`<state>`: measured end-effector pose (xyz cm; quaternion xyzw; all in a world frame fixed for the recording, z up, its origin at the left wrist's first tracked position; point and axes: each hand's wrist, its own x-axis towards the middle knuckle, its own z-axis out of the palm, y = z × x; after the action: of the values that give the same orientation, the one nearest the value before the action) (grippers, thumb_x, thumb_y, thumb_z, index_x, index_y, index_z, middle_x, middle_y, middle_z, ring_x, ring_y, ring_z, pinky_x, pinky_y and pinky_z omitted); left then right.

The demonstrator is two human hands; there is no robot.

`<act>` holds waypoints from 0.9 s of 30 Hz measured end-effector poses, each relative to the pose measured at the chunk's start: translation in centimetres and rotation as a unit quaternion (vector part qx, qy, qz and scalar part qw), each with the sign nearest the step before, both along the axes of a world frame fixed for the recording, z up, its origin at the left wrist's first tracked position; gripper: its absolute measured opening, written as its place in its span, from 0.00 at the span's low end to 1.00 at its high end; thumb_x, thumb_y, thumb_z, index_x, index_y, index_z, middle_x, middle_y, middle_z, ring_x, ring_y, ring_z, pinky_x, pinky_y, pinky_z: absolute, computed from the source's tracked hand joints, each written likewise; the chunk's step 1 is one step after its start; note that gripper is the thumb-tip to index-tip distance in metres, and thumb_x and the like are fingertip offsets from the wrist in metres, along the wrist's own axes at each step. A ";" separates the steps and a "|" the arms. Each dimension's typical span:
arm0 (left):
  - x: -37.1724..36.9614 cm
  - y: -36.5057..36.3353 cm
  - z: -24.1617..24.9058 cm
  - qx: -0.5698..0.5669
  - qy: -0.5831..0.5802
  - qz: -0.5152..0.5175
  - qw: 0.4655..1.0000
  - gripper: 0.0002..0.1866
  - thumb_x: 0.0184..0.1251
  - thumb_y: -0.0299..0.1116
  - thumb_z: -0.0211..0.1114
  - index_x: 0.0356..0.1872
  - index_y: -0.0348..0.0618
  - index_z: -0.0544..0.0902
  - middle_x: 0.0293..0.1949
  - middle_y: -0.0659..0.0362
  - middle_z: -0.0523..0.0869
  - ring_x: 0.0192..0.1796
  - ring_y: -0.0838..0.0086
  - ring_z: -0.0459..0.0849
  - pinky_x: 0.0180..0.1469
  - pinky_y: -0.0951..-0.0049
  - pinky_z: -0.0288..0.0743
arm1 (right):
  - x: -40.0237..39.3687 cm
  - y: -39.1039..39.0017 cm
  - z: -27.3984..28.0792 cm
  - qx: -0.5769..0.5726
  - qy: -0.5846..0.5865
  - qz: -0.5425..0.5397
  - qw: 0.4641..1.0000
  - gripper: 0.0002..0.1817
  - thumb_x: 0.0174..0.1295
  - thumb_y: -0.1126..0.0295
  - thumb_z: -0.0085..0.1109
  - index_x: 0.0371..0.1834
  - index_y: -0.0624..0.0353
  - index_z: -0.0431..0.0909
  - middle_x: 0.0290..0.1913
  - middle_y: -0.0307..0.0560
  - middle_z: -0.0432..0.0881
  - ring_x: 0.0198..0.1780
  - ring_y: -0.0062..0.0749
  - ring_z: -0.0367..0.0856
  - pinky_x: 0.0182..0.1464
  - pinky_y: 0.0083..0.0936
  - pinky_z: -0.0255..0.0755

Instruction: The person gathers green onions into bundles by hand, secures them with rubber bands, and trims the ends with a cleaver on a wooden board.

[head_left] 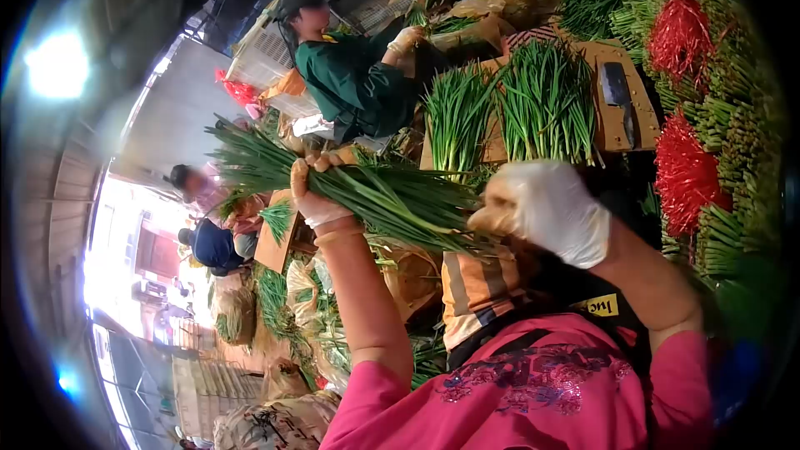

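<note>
My left hand (317,193), in a thin translucent glove, is closed around a bunch of long green chives (400,200). The leafy tips spread out past the hand to the upper left, and the stem ends point toward my right hand. My right hand (533,208), also gloved, is at those stem ends with its fingers curled. Motion blurs it, and whatever is between its fingers cannot be made out. Beyond the hands, two piles of chives, a left pile (458,121) and a right pile (547,104), lie on a wooden board (612,54).
A cleaver (617,93) lies on the board. Red plastic strips (690,171) hang over stacked green bundles (723,233) at the right. A co-worker in a dark green top (354,75) works opposite; other people sit further back. Loose greens and plastic bags lie to the left.
</note>
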<state>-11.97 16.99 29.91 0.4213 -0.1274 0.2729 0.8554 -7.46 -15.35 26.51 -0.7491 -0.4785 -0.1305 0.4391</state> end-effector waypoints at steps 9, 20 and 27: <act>1.3 0.8 -4.4 -0.073 -0.001 -0.018 0.997 0.22 0.61 0.28 0.58 0.58 0.46 0.71 0.39 0.64 0.77 0.37 0.76 0.78 0.45 0.66 0.78 | -0.7 4.9 -2.8 -0.079 -0.048 -0.013 0.996 0.11 0.54 0.61 0.56 0.21 0.55 0.75 0.23 0.47 0.78 0.26 0.43 0.81 0.30 0.34 0.74; 4.1 -7.6 -3.3 0.050 0.104 -0.061 0.991 0.29 0.59 0.27 0.58 0.65 0.38 0.66 0.38 0.60 0.77 0.33 0.72 0.77 0.41 0.68 0.77 | 3.1 -1.8 -5.5 -0.042 0.033 -0.092 0.994 0.33 0.55 0.50 0.63 0.60 0.58 0.70 0.58 0.50 0.76 0.61 0.45 0.72 0.63 0.35 0.65; 15.1 -15.8 -1.5 0.008 0.151 -0.267 0.952 0.14 0.55 0.30 0.61 0.42 0.35 0.78 0.34 0.54 0.77 0.29 0.68 0.75 0.35 0.71 0.74 | 8.1 4.3 -5.0 0.267 0.442 0.096 0.851 0.40 0.45 0.68 0.74 0.64 0.62 0.65 0.47 0.41 0.78 0.47 0.23 0.75 0.51 0.20 0.70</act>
<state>3.11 1.17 28.44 0.4148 -0.1068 -0.0334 0.9030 0.60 -11.10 21.52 -0.5317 -0.2506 0.1345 0.7977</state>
